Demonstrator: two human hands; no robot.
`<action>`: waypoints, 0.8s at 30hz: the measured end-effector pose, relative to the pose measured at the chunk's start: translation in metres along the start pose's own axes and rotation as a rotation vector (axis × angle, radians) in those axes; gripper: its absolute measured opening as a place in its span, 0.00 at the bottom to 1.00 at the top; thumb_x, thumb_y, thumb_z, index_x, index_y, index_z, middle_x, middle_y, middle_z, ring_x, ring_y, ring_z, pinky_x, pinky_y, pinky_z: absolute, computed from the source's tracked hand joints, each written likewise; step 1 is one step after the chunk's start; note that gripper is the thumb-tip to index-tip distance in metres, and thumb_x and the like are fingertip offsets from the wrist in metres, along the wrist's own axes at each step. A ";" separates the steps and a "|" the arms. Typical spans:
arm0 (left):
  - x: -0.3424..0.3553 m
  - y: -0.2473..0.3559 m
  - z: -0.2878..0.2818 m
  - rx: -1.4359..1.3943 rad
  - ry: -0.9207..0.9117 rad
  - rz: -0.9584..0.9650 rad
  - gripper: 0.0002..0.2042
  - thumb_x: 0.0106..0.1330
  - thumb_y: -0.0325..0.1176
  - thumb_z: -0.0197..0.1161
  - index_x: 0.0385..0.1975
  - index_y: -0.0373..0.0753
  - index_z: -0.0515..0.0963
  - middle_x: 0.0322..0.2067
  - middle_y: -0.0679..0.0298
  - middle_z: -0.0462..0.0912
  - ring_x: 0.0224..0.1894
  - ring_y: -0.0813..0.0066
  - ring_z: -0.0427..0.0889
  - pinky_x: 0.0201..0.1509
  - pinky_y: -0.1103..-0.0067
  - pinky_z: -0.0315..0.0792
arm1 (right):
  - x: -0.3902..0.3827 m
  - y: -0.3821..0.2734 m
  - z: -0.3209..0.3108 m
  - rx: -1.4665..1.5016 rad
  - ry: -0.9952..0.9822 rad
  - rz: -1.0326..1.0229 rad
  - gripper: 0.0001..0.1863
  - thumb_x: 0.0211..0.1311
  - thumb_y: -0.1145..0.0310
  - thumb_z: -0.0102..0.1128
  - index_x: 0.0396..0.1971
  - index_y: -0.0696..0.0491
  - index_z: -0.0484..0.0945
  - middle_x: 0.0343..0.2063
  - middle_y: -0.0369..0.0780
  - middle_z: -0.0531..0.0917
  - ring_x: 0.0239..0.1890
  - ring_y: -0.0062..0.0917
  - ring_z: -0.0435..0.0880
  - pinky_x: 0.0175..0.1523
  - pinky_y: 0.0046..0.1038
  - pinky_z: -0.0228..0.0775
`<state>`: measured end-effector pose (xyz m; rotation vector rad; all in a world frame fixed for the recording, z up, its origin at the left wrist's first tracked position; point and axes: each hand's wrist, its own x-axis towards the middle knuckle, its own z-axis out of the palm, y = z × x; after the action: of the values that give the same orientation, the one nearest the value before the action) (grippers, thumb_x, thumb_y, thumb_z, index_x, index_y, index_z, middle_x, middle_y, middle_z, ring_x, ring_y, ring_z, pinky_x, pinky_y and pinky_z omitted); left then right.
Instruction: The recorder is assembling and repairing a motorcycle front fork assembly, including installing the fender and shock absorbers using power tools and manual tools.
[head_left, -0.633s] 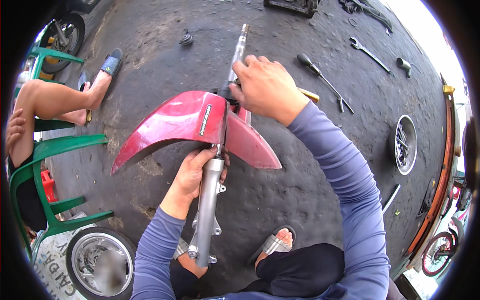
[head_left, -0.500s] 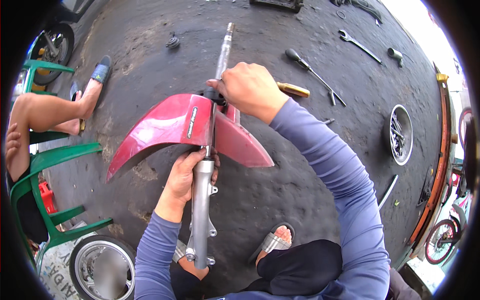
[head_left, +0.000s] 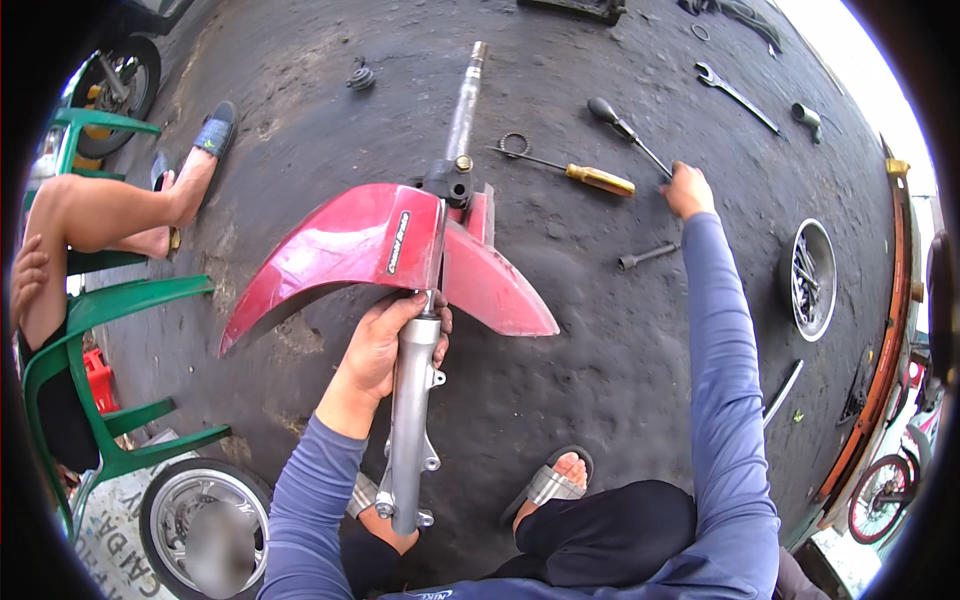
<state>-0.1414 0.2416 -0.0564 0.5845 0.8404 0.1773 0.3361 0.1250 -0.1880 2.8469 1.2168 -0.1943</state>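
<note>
My left hand [head_left: 390, 340] grips the silver fork leg [head_left: 413, 430] just below a red mudguard [head_left: 320, 255]. An upper tube [head_left: 468, 95] and black clamp [head_left: 440, 185] extend above the mudguard. My right hand [head_left: 688, 195] is off the assembly, its fingers curled round the lower end of a black-handled tool [head_left: 620, 125] on the ground; its fingertips are partly hidden. A yellow-handled screwdriver [head_left: 600, 180] with a ring beside its shaft, a metal socket tool [head_left: 647, 255] and a spanner [head_left: 740, 100] lie near my right hand.
At left, another person's bare leg [head_left: 110, 215] and hand rest by green plastic chairs [head_left: 140, 290]. A wheel [head_left: 175, 510] lies lower left. A metal bowl of parts [head_left: 810, 280] and a bar [head_left: 782, 390] lie right on the dark ground [head_left: 600, 400]; a bicycle [head_left: 880, 495] is beyond.
My right hand has left the clamp area on the fork and moved right to the black-handled tool, uncovering the clamp and screwdriver. My left hand keeps its grip.
</note>
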 end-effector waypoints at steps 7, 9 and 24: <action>-0.002 0.000 -0.004 0.008 -0.011 0.023 0.15 0.71 0.41 0.55 0.42 0.34 0.74 0.31 0.56 0.79 0.25 0.68 0.79 0.28 0.74 0.75 | -0.018 -0.012 -0.010 0.131 0.121 0.032 0.06 0.53 0.76 0.60 0.31 0.58 0.81 0.34 0.51 0.85 0.41 0.45 0.85 0.47 0.41 0.76; -0.001 0.000 -0.003 0.002 -0.009 0.023 0.14 0.71 0.41 0.55 0.42 0.33 0.74 0.31 0.56 0.79 0.24 0.68 0.79 0.28 0.74 0.75 | -0.028 -0.046 -0.030 0.464 0.165 -0.023 0.07 0.54 0.75 0.63 0.34 0.58 0.82 0.34 0.47 0.86 0.36 0.35 0.87 0.43 0.34 0.79; 0.000 0.001 -0.005 0.019 -0.036 0.007 0.14 0.71 0.41 0.55 0.40 0.34 0.74 0.30 0.57 0.79 0.23 0.69 0.79 0.26 0.74 0.74 | -0.121 -0.247 -0.108 1.117 0.526 -0.691 0.11 0.49 0.81 0.70 0.34 0.57 0.83 0.36 0.40 0.83 0.36 0.28 0.85 0.42 0.26 0.77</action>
<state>-0.1449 0.2446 -0.0583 0.6066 0.8061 0.1648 0.0859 0.2182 -0.0615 3.1729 2.9793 -0.1762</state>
